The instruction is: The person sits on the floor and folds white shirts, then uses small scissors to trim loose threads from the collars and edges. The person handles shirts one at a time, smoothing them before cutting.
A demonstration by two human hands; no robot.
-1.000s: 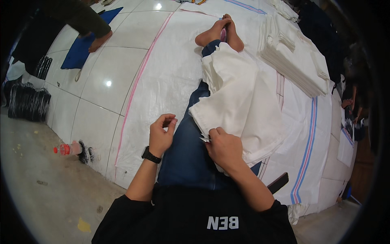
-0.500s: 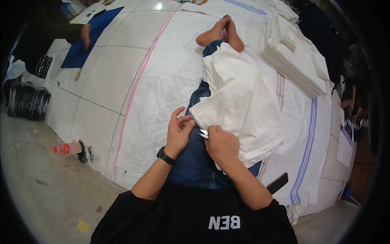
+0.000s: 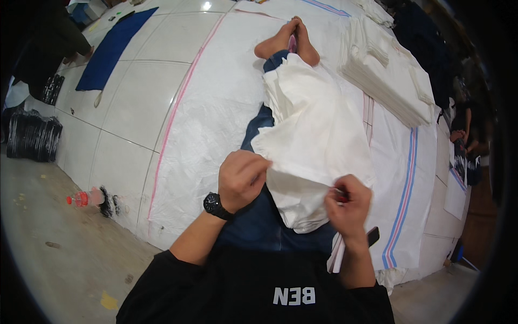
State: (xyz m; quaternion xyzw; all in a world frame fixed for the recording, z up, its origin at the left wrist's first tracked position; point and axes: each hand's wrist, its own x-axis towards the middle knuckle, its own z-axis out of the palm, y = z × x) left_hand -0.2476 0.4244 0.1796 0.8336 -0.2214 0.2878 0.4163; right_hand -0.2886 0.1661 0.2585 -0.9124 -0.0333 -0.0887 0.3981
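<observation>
White cloth lies in a loose, layered heap over my outstretched legs in blue jeans. My left hand is closed in a pinch on one end of a cloth edge. Farther right, my right hand grips the same edge, so that the stretch between them is drawn fairly straight. Tucked in the right hand are thread snips, of which only a bit of red shows; the blades are hidden. On my left wrist sits a black watch.
At the far right stands a folded stack of white cloth. A dark phone lies beside my right forearm. To the left are a red-capped bottle, a blue cloth and a black wrapped bundle. Another person is at the upper left.
My right hand has moved right, away from the left one, and now holds the cloth edge. The left hand has closed on the cloth. The snips' blades no longer show.
</observation>
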